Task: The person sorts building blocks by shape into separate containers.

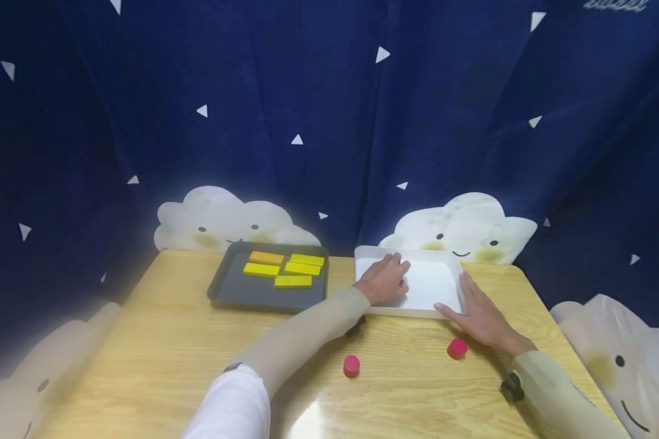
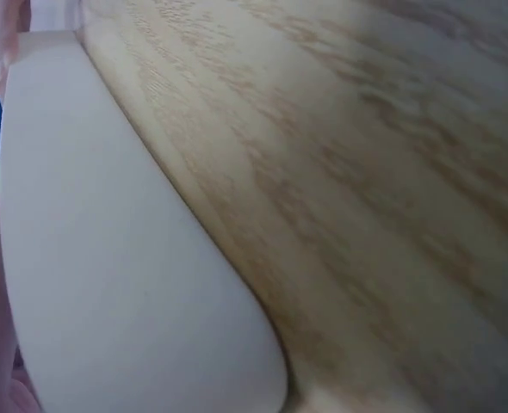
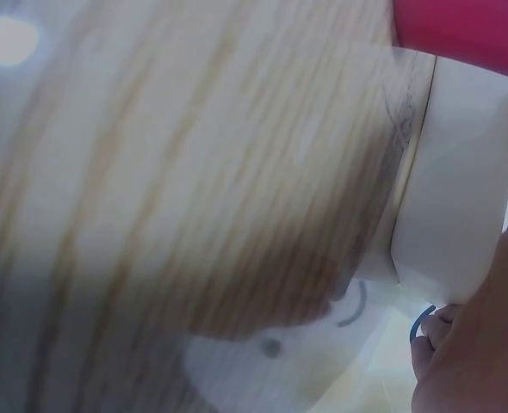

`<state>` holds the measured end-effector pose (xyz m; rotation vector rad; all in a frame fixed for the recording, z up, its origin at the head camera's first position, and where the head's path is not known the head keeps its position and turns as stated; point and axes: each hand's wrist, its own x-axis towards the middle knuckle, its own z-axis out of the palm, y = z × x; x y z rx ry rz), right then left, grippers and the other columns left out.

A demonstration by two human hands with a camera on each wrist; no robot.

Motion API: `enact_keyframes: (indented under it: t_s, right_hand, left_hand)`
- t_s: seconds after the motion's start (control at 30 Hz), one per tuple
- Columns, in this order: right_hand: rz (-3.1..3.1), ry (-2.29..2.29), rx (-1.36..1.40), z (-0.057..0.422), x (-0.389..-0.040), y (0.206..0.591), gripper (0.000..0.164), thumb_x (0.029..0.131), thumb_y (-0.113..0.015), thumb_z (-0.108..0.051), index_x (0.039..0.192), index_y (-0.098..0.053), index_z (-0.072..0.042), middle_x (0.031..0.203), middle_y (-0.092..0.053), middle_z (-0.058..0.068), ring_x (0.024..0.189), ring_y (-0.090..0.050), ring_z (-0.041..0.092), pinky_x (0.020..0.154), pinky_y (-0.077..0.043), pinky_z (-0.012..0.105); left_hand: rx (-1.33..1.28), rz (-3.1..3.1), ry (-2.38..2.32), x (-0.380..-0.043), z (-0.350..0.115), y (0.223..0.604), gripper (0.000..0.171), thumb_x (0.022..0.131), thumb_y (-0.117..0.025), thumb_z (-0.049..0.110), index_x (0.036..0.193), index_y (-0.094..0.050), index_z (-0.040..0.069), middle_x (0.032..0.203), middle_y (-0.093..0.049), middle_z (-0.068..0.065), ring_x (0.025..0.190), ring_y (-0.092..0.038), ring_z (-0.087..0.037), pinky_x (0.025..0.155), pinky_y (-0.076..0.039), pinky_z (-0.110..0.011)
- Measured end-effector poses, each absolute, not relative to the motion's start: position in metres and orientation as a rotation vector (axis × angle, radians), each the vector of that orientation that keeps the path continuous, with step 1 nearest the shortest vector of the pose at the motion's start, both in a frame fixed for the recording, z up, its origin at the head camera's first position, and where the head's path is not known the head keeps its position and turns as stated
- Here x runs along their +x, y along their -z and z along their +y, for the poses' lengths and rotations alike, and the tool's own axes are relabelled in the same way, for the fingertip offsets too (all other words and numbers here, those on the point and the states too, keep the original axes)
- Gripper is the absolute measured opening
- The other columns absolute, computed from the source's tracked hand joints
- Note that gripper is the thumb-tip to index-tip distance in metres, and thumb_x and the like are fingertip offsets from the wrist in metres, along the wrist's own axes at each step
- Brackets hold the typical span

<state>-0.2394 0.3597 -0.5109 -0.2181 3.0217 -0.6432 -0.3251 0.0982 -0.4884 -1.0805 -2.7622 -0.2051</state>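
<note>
A shallow white tray [image 1: 434, 286] stands on the table at right of centre. My left hand [image 1: 384, 279] is over its left part, fingers bent downward; I cannot tell whether they hold anything, as the back of the hand hides the palm. At the tray's right end is my right hand [image 1: 480, 314], its fingers extended along the side wall and its thumb spread toward the front corner. The left wrist view is mostly the tray's outer wall [image 2: 133, 241]. In the right wrist view, the right hand [image 3: 478, 335] lies alongside the tray wall [image 3: 456, 172].
Left of the white tray is a dark grey tray [image 1: 241, 296] holding several yellow blocks [image 1: 293, 281] and an orange block [image 1: 266, 258]. Two red cylinders, one nearer the middle [image 1: 351, 366] and one by the right hand [image 1: 457, 349], stand in front. A blue curtain [image 1: 307, 91] hangs behind.
</note>
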Motion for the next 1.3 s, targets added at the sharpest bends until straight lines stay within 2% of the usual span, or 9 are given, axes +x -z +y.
enact_keyframes:
  t_s: [0.23,0.57,0.73,1.17,1.3]
  right_hand:
    - [3.025,0.632,-0.218,0.361,-0.240,0.511,0.122,0.099,-0.058,-0.073,0.168,0.006,0.005,0.176,0.003,0.032,0.159,-0.010,0.057,0.124,-0.016,0.076]
    - [3.025,0.626,-0.209,0.362,-0.241,0.513,0.123,0.098,-0.057,-0.075,0.168,0.006,0.004,0.176,0.001,0.032,0.160,-0.010,0.056,0.124,-0.016,0.076]
    - [3.030,0.627,-0.214,0.362,-0.241,0.513,0.123,0.098,-0.058,-0.074,0.168,0.005,0.005,0.175,0.001,0.032,0.159,-0.011,0.057,0.124,-0.017,0.075]
    - [3.018,0.632,-0.208,0.360,-0.242,0.513,0.124,0.098,-0.058,-0.075,0.169,0.006,0.004,0.175,0.001,0.032,0.159,-0.010,0.057,0.124,-0.016,0.076]
    - [3.016,0.634,-0.206,0.361,-0.241,0.512,0.124,0.098,-0.059,-0.075,0.168,0.006,0.004,0.175,0.001,0.033,0.159,-0.010,0.057,0.124,-0.015,0.076]
  left_hand:
    - [-1.068,-2.737,0.204,-0.325,0.098,0.486,0.021,0.099,-0.064,0.025,0.116,-0.065,0.013,0.111,-0.057,-0.003,0.094,-0.054,-0.015,0.067,-0.054,-0.022]
    - [-1.093,-2.711,0.181,-0.320,0.090,0.476,0.023,0.100,-0.063,0.027,0.117,-0.066,0.013,0.111,-0.058,-0.003,0.096,-0.057,-0.016,0.074,-0.057,-0.024]
    - [-1.097,-2.695,0.156,-0.316,0.082,0.472,0.025,0.103,-0.061,0.029,0.123,-0.066,0.014,0.117,-0.060,-0.003,0.101,-0.058,-0.016,0.077,-0.058,-0.022]
    - [-1.177,-2.654,0.308,-0.285,0.054,0.452,0.030,0.103,-0.064,0.027,0.131,-0.067,0.015,0.130,-0.061,-0.004,0.110,-0.059,-0.015,0.087,-0.056,-0.019]
    - [-1.218,-2.597,0.313,-0.274,0.046,0.446,0.030,0.103,-0.063,0.027,0.130,-0.068,0.015,0.128,-0.061,-0.002,0.109,-0.058,-0.014,0.085,-0.055,-0.017]
